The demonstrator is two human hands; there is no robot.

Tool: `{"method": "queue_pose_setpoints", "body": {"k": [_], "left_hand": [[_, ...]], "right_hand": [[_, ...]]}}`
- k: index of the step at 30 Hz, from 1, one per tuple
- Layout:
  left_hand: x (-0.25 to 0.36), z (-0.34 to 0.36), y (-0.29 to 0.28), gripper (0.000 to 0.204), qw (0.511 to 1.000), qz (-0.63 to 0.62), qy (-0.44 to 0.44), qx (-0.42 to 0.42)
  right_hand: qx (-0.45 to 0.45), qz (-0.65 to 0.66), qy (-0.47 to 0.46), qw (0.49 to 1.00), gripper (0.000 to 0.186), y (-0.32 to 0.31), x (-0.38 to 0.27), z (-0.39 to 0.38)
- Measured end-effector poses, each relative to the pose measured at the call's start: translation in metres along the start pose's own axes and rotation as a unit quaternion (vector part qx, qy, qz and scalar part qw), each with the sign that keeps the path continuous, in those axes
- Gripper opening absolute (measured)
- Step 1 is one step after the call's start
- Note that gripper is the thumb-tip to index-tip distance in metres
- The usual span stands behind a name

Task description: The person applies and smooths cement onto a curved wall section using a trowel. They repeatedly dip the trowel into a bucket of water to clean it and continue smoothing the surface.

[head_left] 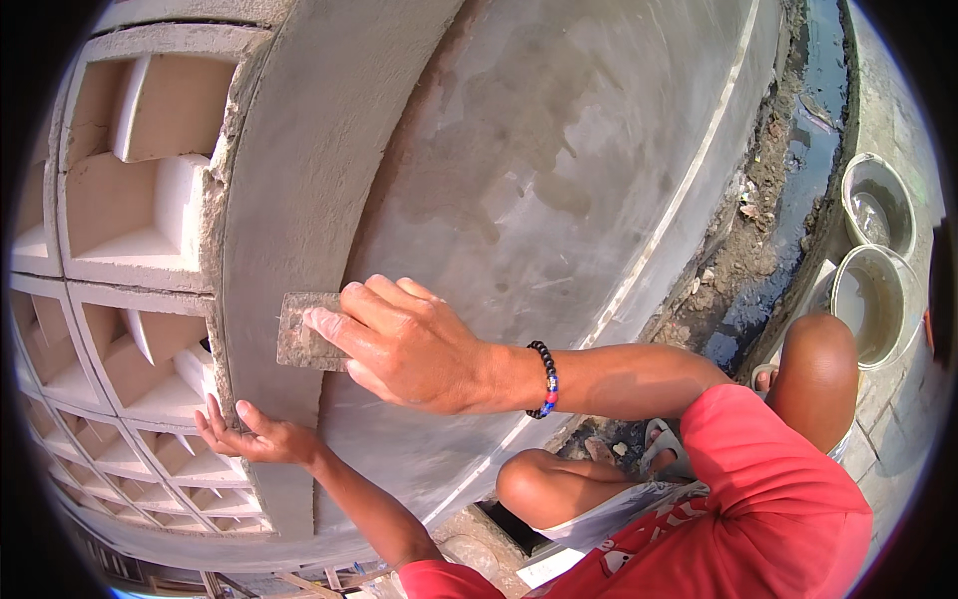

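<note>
My right hand [409,344], with a beaded bracelet on its wrist, is closed round a small plastering trowel [311,349]. The trowel's flat, rectangular, cement-smeared blade lies against the grey plastered band [299,170], near the band's edge. Its handle is hidden in my fist. Below and to the left, my left hand [261,435] has its fingers apart, next to the edge of the pale ventilation blocks [140,285]. Whether its fingertips press on the blocks is hard to tell. Right of the band spreads smooth grey plaster [519,170] with darker damp patches.
A pale strip [654,240] runs along the plastered wall. Beyond it lie rubble [743,235] and a ditch of dark water [788,210]. Two buckets, one with grey liquid [868,299] and another behind it [878,205], stand on paving at the right. My bent knees are close beside the wall.
</note>
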State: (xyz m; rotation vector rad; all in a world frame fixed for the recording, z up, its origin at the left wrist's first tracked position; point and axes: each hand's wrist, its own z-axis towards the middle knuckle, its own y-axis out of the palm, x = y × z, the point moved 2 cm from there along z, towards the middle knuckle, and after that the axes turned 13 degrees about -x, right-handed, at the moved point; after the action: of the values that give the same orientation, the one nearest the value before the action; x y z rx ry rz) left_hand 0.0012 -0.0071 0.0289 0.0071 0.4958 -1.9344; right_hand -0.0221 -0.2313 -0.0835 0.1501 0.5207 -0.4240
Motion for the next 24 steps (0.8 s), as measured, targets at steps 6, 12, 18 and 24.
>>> {"method": "queue_pose_setpoints", "body": {"k": [6,12,18,24], "left_hand": [[-0.006,0.01,-0.006,0.043,0.99,0.134,0.033,0.008],[-0.003,0.012,0.003,0.048,0.994,0.108,0.025,-0.002],[0.003,0.011,0.002,0.051,0.994,0.098,0.006,-0.039],[0.005,0.012,0.009,0.052,0.996,0.086,0.004,-0.029]], "right_hand": [[0.309,0.403,0.122,0.852,0.043,-0.108,0.084,-0.007],[0.274,0.555,0.054,0.783,0.039,-0.14,0.121,0.011],[0.273,0.502,0.158,0.805,0.031,-0.128,0.104,0.036],[0.316,0.566,0.124,0.751,0.034,-0.056,0.066,0.033]]}}
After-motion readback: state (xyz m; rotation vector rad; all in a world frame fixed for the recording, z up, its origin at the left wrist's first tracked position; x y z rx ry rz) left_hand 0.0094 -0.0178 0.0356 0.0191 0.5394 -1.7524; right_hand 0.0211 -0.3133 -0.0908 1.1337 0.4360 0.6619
